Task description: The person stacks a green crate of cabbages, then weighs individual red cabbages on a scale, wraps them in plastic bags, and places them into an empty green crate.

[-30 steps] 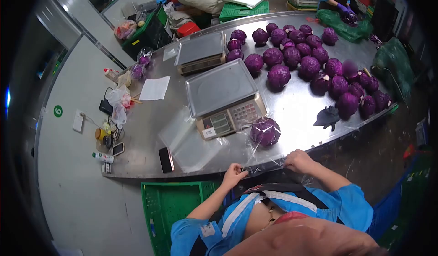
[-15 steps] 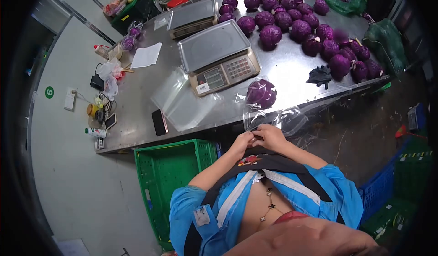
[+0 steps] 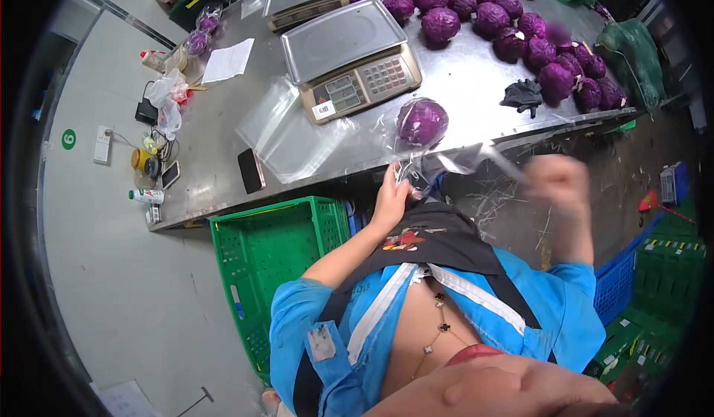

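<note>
A purple cabbage (image 3: pixel 422 122) in clear plastic lies at the table's front edge. My left hand (image 3: pixel 392 197) is closed on the gathered plastic just below it, in front of the apron. Out to the right, over the floor, my right hand (image 3: pixel 556 182) is smeared by motion, its fingers curled. A strip of clear plastic (image 3: pixel 506 162) stretches between the cabbage's wrapping and my right hand. Flat clear bags (image 3: pixel 294 138) lie on the table left of the cabbage, beside a scale (image 3: pixel 342 41).
Many loose cabbages (image 3: pixel 491 19) cover the back right of the metal table (image 3: pixel 216 134). A black glove (image 3: pixel 523 97) lies near its front edge, a phone (image 3: pixel 251 170) at the front left. A green crate (image 3: pixel 279 246) stands below, with more crates (image 3: pixel 669 272) at right.
My right hand has left my left hand and swung out to the right, drawing plastic with it. My left hand has risen slightly. The table appears higher in the view.
</note>
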`<state>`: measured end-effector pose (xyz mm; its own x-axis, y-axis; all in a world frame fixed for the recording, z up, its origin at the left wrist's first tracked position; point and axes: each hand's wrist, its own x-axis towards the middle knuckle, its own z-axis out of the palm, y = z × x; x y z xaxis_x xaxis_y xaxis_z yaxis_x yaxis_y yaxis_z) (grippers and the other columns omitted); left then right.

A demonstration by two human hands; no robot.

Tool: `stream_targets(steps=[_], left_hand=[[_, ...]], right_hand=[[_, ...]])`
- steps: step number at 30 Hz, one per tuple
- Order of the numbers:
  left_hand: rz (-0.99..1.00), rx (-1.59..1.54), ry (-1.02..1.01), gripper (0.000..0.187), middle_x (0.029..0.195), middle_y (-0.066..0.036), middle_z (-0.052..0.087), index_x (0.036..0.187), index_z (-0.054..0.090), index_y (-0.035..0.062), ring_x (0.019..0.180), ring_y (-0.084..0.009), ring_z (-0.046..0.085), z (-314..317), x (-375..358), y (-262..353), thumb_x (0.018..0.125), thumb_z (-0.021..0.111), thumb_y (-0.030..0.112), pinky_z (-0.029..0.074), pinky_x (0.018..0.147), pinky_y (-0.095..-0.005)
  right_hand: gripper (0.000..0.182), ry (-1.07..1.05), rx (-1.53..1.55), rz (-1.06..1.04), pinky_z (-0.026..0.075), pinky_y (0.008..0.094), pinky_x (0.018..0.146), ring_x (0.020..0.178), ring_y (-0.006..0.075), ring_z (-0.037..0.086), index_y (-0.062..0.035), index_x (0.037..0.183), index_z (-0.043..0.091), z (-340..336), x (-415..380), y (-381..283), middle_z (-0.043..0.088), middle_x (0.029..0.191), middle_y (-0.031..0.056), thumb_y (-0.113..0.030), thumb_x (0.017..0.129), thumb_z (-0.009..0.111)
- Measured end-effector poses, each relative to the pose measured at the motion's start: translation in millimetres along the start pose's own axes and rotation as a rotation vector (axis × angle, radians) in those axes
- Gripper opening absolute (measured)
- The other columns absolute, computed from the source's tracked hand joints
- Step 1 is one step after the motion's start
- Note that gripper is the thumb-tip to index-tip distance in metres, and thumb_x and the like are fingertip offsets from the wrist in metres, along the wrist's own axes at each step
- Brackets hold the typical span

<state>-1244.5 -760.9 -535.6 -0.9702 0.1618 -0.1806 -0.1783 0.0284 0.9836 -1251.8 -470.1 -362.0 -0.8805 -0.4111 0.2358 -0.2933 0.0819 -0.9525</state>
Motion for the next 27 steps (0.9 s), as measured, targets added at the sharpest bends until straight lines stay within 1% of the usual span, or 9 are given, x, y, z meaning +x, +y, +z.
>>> stream_targets(steps=[2,4,8,11,14,16,23,25,27], left_hand=[[0.226,0.214,0.048,0.051,0.060,-0.008,0.055,0.130,0.017,-0.0071,0.053,-0.0122,0.052,-15.8,-24.6,30.6,0.085,0.040,0.004,0.043,0.056,-0.0240],[0.728,0.344,0.021,0.044,0.057,-0.005,0.051,0.127,0.028,-0.0063,0.050,-0.0111,0.048,-51.0,-31.2,9.1,0.085,0.038,0.001,0.041,0.052,-0.0228],[0.482,0.788,0.287,0.059,0.093,-0.014,0.053,0.120,0.036,-0.0027,0.083,-0.0249,0.051,-91.8,8.9,-25.7,0.073,0.064,0.019,0.040,0.073,-0.0339],[0.601,1.043,0.069,0.065,0.126,-0.013,0.042,0.116,0.046,0.0062,0.118,-0.0320,0.034,-57.5,46.9,8.7,0.062,0.070,0.032,0.024,0.095,-0.0435],[0.877,1.018,-0.161,0.042,0.110,-0.009,0.056,0.106,0.056,0.0081,0.108,-0.0281,0.047,-45.8,89.4,-17.3,0.070,0.065,0.028,0.030,0.091,-0.0412],[0.101,0.269,-0.035,0.024,0.089,-0.010,0.064,0.094,0.061,0.0038,0.088,-0.0222,0.059,-54.0,109.8,-33.2,0.081,0.055,0.024,0.040,0.080,-0.0358],[-0.149,-0.296,0.337,0.020,0.074,-0.010,0.062,0.085,0.056,-0.0026,0.074,-0.0232,0.060,-67.8,156.5,6.9,0.084,0.050,0.017,0.043,0.073,-0.0339],[0.718,0.716,0.995,0.018,0.076,-0.012,0.061,0.090,0.056,0.0006,0.076,-0.0293,0.058,-47.8,157.6,64.5,0.078,0.056,0.014,0.039,0.080,-0.0401],[0.966,0.735,0.224,0.022,0.081,-0.016,0.060,0.086,0.061,0.0042,0.085,-0.0311,0.056,-13.8,161.2,96.0,0.077,0.055,0.023,0.039,0.080,-0.0435]], right_hand=[[0.016,0.344,0.469,-0.290,0.033,0.0241,0.040,0.048,0.0103,0.047,-0.0065,0.061,0.051,-47.4,-30.7,-5.2,0.050,0.058,0.0013,-0.013,0.068,0.064],[0.012,0.386,0.209,0.110,0.039,0.0233,0.046,0.056,0.0105,0.051,-0.0066,0.073,0.054,-127.7,-63.9,57.1,0.053,0.068,0.0020,-0.016,0.071,0.062],[0.065,-0.127,-1.510,0.857,0.043,0.0366,0.085,0.102,0.0315,0.052,-0.0017,0.119,0.041,-107.8,-88.8,202.1,0.053,0.111,0.0158,-0.020,0.064,0.071],[0.092,0.224,-1.095,0.145,0.034,0.0412,0.094,0.112,0.0376,0.040,0.0043,0.127,0.027,-7.5,2.2,171.2,0.037,0.126,0.0235,-0.020,0.055,0.079],[0.031,0.124,-0.607,-0.303,0.044,0.0387,0.078,0.091,0.0351,0.054,0.0027,0.088,0.059,54.4,54.6,210.7,0.058,0.094,0.0215,-0.013,0.064,0.070],[0.014,0.186,-0.039,0.116,0.047,0.0321,0.069,0.074,0.0244,0.060,0.0023,0.082,0.060,54.9,76.1,230.2,0.062,0.079,0.0150,-0.011,0.078,0.058],[0.032,0.460,0.492,0.704,0.040,0.0235,0.042,0.050,0.0148,0.055,-0.0011,0.081,0.054,48.6,112.1,261.2,0.058,0.066,0.0075,-0.031,0.088,0.045],[0.031,0.411,0.494,0.750,0.039,0.0228,0.039,0.047,0.0140,0.054,-0.0024,0.080,0.054,45.1,115.8,260.4,0.057,0.064,0.0065,-0.031,0.088,0.044],[0.030,0.363,0.603,0.828,0.041,0.0228,0.040,0.045,0.0145,0.053,-0.0026,0.079,0.054,45.8,119.8,265.5,0.056,0.063,0.0057,-0.029,0.088,0.044]])
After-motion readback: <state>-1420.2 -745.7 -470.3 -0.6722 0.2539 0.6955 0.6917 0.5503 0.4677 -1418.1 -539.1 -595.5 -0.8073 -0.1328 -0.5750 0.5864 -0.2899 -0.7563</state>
